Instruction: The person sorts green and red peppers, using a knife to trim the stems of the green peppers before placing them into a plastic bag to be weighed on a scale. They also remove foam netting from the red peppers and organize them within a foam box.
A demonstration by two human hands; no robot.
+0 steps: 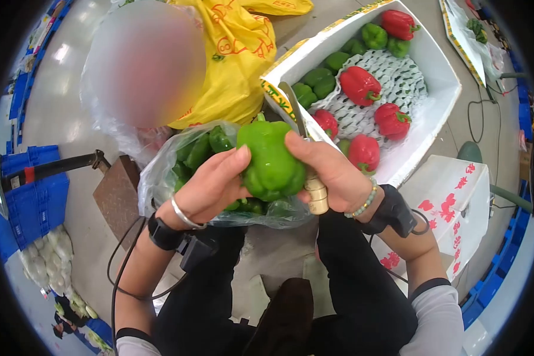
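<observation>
Five red peppers (360, 85) boxed, one green pepper (271, 161) between both hands.

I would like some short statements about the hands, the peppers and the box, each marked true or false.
1. Both hands hold one green pepper. True.
2. The right hand also holds a knife. True; its blade points up, away from the person.
3. The white box holds only red peppers. False; red peppers and green ones lie in it.
4. The clear plastic bag under the hands holds red peppers. False; it holds green peppers.
5. The left hand wears a glove. False; it is bare, with a metal bangle at the wrist.
</observation>
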